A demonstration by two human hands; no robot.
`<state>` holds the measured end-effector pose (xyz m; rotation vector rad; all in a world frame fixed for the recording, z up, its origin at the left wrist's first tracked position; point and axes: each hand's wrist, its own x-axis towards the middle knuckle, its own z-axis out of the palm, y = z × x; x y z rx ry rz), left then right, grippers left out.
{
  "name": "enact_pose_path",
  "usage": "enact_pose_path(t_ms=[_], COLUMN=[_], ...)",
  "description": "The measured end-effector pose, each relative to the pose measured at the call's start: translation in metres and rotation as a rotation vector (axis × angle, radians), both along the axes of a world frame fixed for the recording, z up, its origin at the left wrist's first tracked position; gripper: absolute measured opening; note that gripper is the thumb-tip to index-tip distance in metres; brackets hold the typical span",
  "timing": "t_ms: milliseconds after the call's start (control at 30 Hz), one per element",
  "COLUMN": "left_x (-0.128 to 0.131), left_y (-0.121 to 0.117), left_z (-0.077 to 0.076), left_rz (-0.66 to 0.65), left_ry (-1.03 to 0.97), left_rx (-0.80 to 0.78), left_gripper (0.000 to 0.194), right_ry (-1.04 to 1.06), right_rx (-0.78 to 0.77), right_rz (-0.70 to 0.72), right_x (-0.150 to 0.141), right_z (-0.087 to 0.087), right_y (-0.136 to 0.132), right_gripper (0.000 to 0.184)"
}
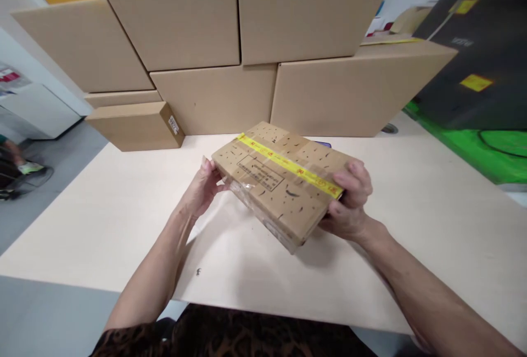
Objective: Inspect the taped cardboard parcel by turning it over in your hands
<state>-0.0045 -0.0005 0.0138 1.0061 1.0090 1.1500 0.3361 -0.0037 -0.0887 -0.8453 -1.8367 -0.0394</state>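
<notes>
A flat brown cardboard box [263, 181] is held tilted above the table, between my two hands. Yellow tape with red print runs along its top, dark flecks dot the surface, and a printed rectangle of text shows near the middle. Clear tape or film hangs loosely along its near side. My left hand [205, 185] grips the left end, thumb at the upper edge and fingers partly beneath. My right hand [349, 200] wraps round the right end by the end of the yellow tape; some of its fingers are hidden behind the box.
Large cardboard boxes [214, 101] are stacked along the back of the pale table [82, 214]. A smaller carton [135, 126] with a white label stands at the back left. A dark blue edge of a flat object [323, 144] peeks out behind the held box. Someone's foot [31, 168] shows far left.
</notes>
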Motion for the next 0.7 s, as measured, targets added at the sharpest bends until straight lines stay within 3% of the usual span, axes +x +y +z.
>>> enact_pose_path(t_ms=[33,100,167,267,333,433,467,533,600,700], left_x=[0.003,0.011,0.016,0.017,0.014,0.011,0.011,0.013,0.016,0.017], left_y=[-0.001,-0.002,-0.002,0.000,0.002,0.004,0.004,0.001,-0.004,-0.011], left_z=[0.000,-0.003,-0.005,-0.004,0.000,0.007,0.009,0.012,0.013,0.012], left_rz=[0.051,0.150,0.210,0.261,0.304,0.346,0.335,0.266,0.181,0.165], left_ry=[-0.002,-0.013,-0.048,-0.134,-0.194,-0.237,-0.232,-0.210,-0.184,-0.138], left_rx=[-0.032,-0.082,-0.095,-0.055,-0.009,0.069,0.093,0.124,0.132,0.138], left_gripper=[0.091,0.076,0.060,0.046,0.041,0.038,0.037,0.037,0.037,0.040], right_ry=[-0.076,-0.163,-0.214,-0.200,-0.057,0.407,0.574,0.828,0.926,0.918], right_rx=[0.202,0.417,0.447,0.345,0.156,-0.242,-0.394,-0.712,-0.992,-1.209], right_rz=[0.002,-0.009,-0.005,0.004,0.028,0.137,0.182,0.249,0.289,0.421], right_x=[-0.004,-0.014,-0.023,-0.028,-0.029,-0.031,-0.032,-0.035,-0.038,-0.039], right_z=[0.003,0.011,0.021,0.033,0.039,0.050,0.055,0.067,0.078,0.090], right_y=[-0.004,-0.009,-0.012,-0.014,-0.016,-0.022,-0.024,-0.029,-0.034,-0.041], right_gripper=[0.090,0.080,0.074,0.082,0.083,0.057,0.049,0.053,0.062,0.063])
